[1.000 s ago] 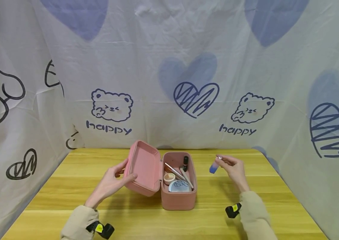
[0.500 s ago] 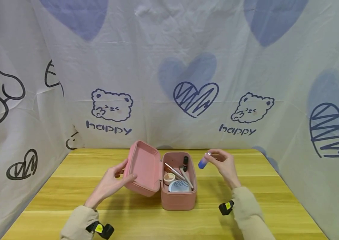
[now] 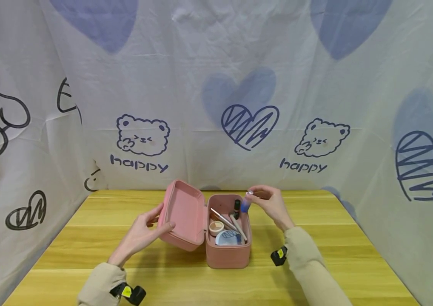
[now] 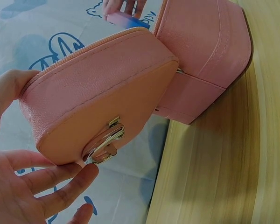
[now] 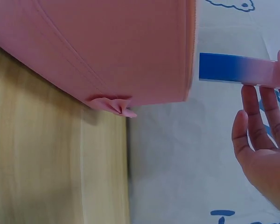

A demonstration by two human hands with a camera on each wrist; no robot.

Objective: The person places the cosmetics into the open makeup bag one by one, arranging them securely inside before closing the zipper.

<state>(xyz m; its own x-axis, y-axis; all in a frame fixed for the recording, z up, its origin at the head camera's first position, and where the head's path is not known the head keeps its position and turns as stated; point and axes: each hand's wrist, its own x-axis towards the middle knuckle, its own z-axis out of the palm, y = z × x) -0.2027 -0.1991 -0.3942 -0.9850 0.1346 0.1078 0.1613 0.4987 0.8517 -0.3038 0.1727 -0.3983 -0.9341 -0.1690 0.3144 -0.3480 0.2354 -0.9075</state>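
Note:
A pink makeup case (image 3: 227,256) stands on the table with its lid swung out to the left. My left hand (image 3: 141,229) holds the lid (image 3: 186,212), thumb at the zipped rim and fingers against the outside beside a metal-fitted handle (image 4: 102,144). Over the case's right rim, my right hand (image 3: 272,205) pinches the end of a small square tube (image 5: 238,68), blue fading to pink and lipstick-like. The tube's blue end points toward the opening. Inside lie a black-capped tube (image 3: 237,206), a round compact (image 3: 216,228), slim sticks (image 3: 238,227) and a pale blue, half-round item (image 3: 229,238).
The wooden table (image 3: 178,280) extends around the case on both sides. A printed cloth (image 3: 197,85) hangs right behind the table's back edge and along both sides. Fabric loop (image 5: 113,105) sticks out from the case's side.
My right hand has carried the blue-and-pink tube leftward, from beside the case to over its right rim. My left hand and the lid have stayed in place.

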